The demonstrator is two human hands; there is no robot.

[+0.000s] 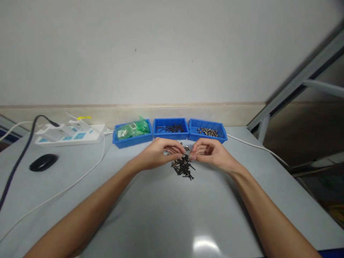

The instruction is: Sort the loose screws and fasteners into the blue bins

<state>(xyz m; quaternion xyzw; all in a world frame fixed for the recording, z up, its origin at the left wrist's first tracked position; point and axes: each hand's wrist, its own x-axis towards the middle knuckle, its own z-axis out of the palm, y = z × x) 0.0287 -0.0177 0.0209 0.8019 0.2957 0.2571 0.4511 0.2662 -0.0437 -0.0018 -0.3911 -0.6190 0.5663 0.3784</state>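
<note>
A pile of dark screws (183, 167) lies on the grey table, with a few shinier small metal pieces (186, 147) just behind it. My left hand (158, 153) reaches in from the left, thumb and fingers pinched at the pile's far edge. Opposite it, my right hand (211, 154) is closed in a pinch, its fingertips almost meeting the left ones over the screws. Whatever the two pinches hold is too small to make out. Behind the hands, a blue bin (171, 135) contains dark screws, and another blue bin (221, 131) contains shiny small nut-like pieces.
A third blue bin (132, 142) with a green plastic bag (135, 128) stands at the left of the row. Farther left are a white power strip (77, 139) with plugs, a black mouse (43, 162) and loose cables. A metal frame (292, 86) rises at the right.
</note>
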